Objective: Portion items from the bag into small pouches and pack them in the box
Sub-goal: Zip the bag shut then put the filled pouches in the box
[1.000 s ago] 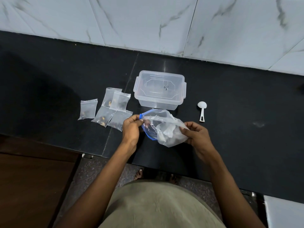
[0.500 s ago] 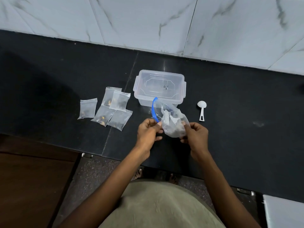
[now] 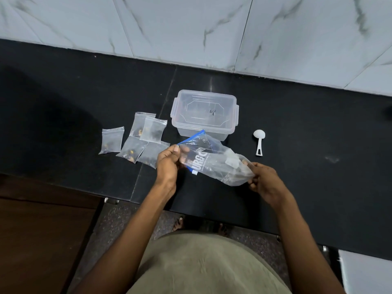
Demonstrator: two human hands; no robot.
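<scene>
A clear zip bag with a blue seal strip and white lettering is stretched flat between both hands above the black counter. My left hand pinches its sealed end, thumb on top. My right hand grips the crumpled bottom end. Just behind the bag stands a clear plastic box with side clips, its lid seemingly on. Several small clear pouches with dark and yellowish bits inside lie in a loose cluster left of the box.
A white plastic scoop lies on the counter right of the box. The black counter runs to a marble-tiled wall behind. Its front edge is just below my hands. A brown wooden surface sits lower left.
The bag was bunched upright between my hands half a second ago; now it is pulled out flat and sideways, my left hand having moved left and my right hand right.
</scene>
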